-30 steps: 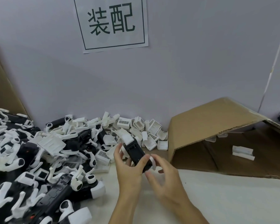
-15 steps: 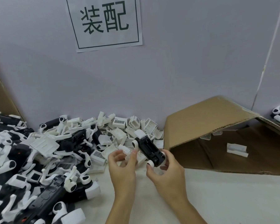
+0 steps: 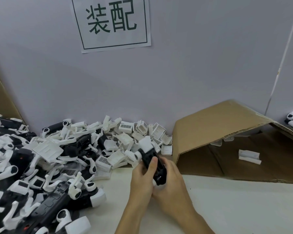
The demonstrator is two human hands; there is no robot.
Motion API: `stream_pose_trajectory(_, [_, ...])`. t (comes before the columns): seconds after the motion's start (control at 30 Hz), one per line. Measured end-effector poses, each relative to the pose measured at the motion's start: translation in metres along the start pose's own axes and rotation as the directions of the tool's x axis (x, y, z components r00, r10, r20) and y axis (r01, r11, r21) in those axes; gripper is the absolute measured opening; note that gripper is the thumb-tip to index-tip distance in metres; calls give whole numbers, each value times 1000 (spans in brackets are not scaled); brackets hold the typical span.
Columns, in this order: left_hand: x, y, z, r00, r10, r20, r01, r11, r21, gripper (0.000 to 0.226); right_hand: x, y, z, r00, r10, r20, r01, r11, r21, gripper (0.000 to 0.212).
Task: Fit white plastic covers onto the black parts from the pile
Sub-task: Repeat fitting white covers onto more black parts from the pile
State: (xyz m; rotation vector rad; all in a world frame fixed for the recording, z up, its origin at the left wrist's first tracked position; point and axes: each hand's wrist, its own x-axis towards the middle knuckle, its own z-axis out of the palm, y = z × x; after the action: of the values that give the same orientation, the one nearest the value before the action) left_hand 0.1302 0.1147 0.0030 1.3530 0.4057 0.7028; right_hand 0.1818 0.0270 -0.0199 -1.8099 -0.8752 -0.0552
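Assembly workshop bench, wall sign (image 3: 111,22), heaped plastic parts (image 3: 41,157), cardboard box (image 3: 227,132)

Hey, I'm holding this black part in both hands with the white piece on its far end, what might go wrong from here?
1. The white cover sticks out past both hands, unsupported; it may not be fully seated and could slip off the black part.
2. The left hand and right hand work right beside the pile; a nudge could spill loose pieces.

Both forearms reach in from six o'clock, hands pressed together low in the middle. The left hand (image 3: 143,179) curls around a black part (image 3: 153,163), thumb on top; the right hand (image 3: 172,181) cups it from three o'clock.
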Motion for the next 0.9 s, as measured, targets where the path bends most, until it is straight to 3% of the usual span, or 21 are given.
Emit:
stream_pose_trajectory(0.13, [-1, 2, 1, 999, 39, 30, -39, 999, 3, 36, 1, 1, -1, 1000, 21, -2, -21, 999, 37, 62])
stream_pose_trajectory(0.4, [-1, 4, 0, 999, 45, -11, -46, 998, -44, 38, 2, 0, 1, 998, 65, -7, -63, 986, 157, 62])
stream_pose_trajectory(0.53, [-2, 5, 2, 999, 51, 19, -49, 997, -67, 31, 1, 0, 0, 995, 69, -73, -58, 987, 152, 45])
stream_pose_trajectory(0.73, [-5, 6, 4, 995, 81, 53, -81, 997, -11, 12, 1, 0, -2, 994, 49, -98, -36, 992, 124, 44])
stream_pose_trajectory(0.83, [-5, 5, 3, 995, 93, 44, -93, 996, 12, 16, 3, 3, -2, 998, 63, -25, -57, 981, 183, 44])
stream_pose_trajectory(0.9, [-4, 4, 1, 994, 101, 39, -103, 994, 42, 20, 3, 1, -2, 998, 38, 56, -49, 976, 210, 55])
